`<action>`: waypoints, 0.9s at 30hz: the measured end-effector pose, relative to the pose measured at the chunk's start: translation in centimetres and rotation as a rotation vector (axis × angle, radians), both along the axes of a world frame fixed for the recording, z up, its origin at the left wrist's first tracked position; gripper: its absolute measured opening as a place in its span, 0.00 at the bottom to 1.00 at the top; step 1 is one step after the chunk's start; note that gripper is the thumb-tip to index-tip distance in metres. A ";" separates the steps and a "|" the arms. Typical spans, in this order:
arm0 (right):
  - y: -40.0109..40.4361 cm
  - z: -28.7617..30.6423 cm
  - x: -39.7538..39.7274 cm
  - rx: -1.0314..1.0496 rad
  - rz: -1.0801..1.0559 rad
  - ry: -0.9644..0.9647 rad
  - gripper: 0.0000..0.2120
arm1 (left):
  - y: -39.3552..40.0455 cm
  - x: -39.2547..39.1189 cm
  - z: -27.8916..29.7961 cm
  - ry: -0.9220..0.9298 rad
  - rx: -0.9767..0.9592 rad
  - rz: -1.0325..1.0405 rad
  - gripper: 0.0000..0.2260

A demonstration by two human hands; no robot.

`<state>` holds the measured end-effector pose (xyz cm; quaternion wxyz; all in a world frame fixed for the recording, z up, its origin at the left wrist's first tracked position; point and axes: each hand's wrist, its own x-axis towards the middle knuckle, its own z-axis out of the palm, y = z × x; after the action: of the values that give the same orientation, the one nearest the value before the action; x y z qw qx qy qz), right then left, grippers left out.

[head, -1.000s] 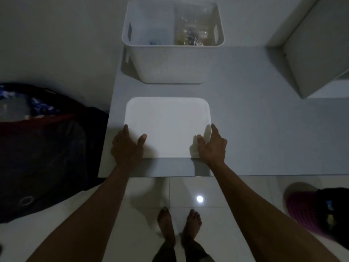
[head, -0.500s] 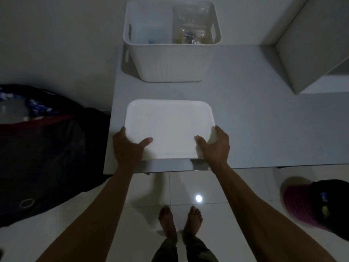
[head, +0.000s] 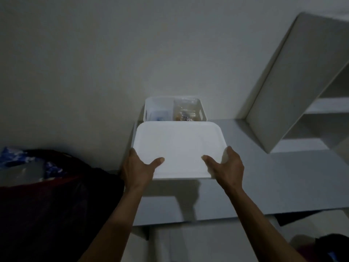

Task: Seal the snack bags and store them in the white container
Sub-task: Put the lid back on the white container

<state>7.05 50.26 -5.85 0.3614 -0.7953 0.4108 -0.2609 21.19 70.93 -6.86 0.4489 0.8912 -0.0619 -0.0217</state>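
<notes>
Hands, left (head: 137, 168) and right (head: 227, 167), grip white lid (head: 179, 146) edges, seemingly lifted before white container (head: 174, 110).

One wide-angle camera, worn on the head, looks forward and steeply down along both forearms, which enter from the lower edge and run up toward the middle of the frame. The left hand (head: 137, 168) and right hand (head: 227, 167) sit just below centre, near the lens, with the lid (head: 179, 148) between them filling the middle. Past it, at upper centre, the container (head: 151, 103) appears smaller and farther off, against the wall that takes up the whole upper half. The table (head: 273, 186) crosses the right middle; a shelf unit (head: 283, 82) leans in at the upper right, bent by the lens. Floor shows along the lower edge. No second view exists, so nothing overlaps.
</notes>
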 end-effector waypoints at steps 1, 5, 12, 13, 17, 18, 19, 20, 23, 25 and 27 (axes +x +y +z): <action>-0.4 0.7 0.7 -0.013 -0.007 -0.011 0.27 | -0.4 0.9 0.8 0.009 -0.015 -0.002 0.41; -2.1 3.1 3.9 0.001 -0.012 -0.047 0.28 | -2.0 4.3 2.5 -0.051 -0.028 -0.016 0.41; -5.4 2.8 9.8 0.049 -0.008 -0.043 0.33 | -5.4 9.5 2.4 -0.041 -0.016 -0.047 0.46; -5.9 2.6 10.8 0.065 -0.008 -0.042 0.33 | -6.0 10.3 2.2 -0.024 -0.017 -0.049 0.48; -8.0 1.7 14.5 0.101 -0.003 -0.026 0.36 | -8.1 14.1 0.7 0.066 -0.039 -0.049 0.56; -8.6 1.2 15.4 0.113 0.005 -0.023 0.36 | -8.6 15.1 0.3 0.079 -0.036 -0.048 0.57; -9.0 0.8 16.2 0.122 0.011 -0.022 0.36 | -9.0 15.9 0.1 0.083 -0.036 -0.047 0.56; -9.6 0.3 17.1 0.131 0.017 -0.018 0.37 | -9.6 16.8 -0.2 0.084 -0.037 -0.043 0.55; -11.4 -1.3 20.0 0.166 0.033 0.011 0.44 | -11.2 19.0 -0.9 0.078 -0.043 -0.030 0.49; -12.5 -2.3 21.4 0.180 0.041 0.027 0.46 | -12.1 20.1 -1.6 0.075 -0.042 -0.032 0.45; -13.2 -3.1 22.4 0.197 0.045 0.045 0.46 | -12.7 21.0 -2.5 0.083 -0.043 -0.033 0.43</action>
<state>29.49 37.01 -8.97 0.4341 -0.7706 0.4247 -0.1933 42.18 58.21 -9.40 0.4696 0.8786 -0.0583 -0.0644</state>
